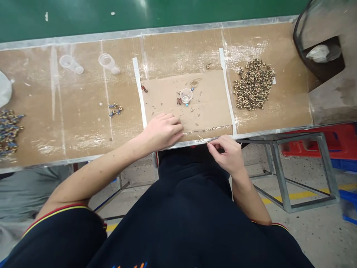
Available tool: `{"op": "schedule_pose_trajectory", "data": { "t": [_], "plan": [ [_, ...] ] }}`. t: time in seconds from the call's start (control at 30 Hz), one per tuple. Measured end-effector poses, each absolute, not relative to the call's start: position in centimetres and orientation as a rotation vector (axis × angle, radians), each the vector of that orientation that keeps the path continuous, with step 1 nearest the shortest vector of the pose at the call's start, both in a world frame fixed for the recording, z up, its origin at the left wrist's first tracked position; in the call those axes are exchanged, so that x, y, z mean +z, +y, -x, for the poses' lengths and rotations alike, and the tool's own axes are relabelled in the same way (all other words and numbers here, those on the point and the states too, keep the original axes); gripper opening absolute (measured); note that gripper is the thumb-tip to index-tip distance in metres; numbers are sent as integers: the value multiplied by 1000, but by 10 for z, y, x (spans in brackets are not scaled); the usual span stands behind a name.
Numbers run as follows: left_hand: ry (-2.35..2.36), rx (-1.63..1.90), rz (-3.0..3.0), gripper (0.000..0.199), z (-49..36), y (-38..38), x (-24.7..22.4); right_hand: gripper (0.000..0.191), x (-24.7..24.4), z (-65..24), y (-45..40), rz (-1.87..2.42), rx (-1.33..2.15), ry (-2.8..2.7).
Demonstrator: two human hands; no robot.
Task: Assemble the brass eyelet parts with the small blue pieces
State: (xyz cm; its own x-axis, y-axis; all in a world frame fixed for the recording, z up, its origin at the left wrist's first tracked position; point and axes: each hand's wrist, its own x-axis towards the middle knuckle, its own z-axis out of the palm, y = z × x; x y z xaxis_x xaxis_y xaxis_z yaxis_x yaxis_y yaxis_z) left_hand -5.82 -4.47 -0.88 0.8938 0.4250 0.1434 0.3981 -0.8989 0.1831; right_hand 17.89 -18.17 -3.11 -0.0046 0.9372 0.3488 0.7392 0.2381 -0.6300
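Observation:
My right hand [228, 153], at the bench's front edge, pinches a thin pale toothpick-like stick [202, 139] between thumb and fingers, its tip pointing left. My left hand [164, 130] rests at the front of a cardboard sheet [209, 85], fingers curled inward and pressed together; whatever they may hold is hidden. Beyond both hands, a small clear plastic cup [186, 96] stands on the sheet. Around it lie a blue bit [186, 105], small brownish pieces [179, 101] and a smeared yellowish patch [194, 83].
To the right is a heap of small gold-and-dark metal pieces [254, 85]. Leftward lie a few blue-and-gold pieces [115, 109], two clear cups [108, 63] on their sides and a bigger blue-and-gold pile [9, 132]. A metal stool frame [284, 178] stands below right.

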Motion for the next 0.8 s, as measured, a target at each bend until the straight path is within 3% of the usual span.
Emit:
{"op": "schedule_pose_trajectory", "data": {
  "t": [0.8],
  "plan": [
    [452, 444, -3309, 32, 27, -54, -16, 22, -35, -181, -196, 1592, 386, -1655]
  ]
}}
